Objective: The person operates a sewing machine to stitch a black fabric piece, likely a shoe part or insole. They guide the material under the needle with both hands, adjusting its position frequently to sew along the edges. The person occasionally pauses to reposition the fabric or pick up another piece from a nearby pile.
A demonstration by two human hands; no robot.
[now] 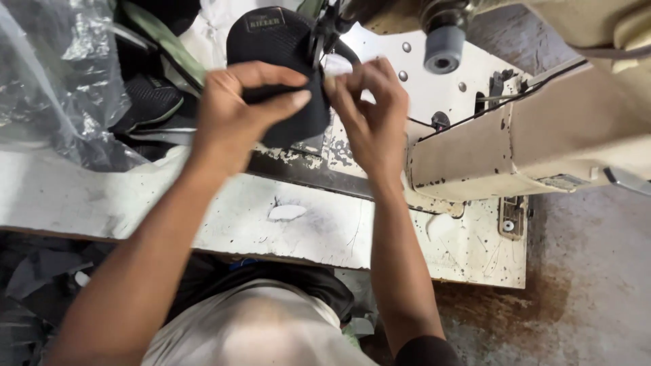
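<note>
At far left a clear plastic bag (57,81) sits on the tabletop (203,217); left hand (234,112) grips the black shoe upper (281,41), right hand (369,112) pinches its edge beside the beige sewing machine (529,135)

Small dark rectangular label (265,22) tops the black shoe piece (285,74).

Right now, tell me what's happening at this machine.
A person sits at a worn cream sewing machine. The left hand grips a black shoe upper and holds it up at the needle area, while the right hand pinches its edge beside it. More black shoe pieces lie behind, near clear plastic wrap.
</note>
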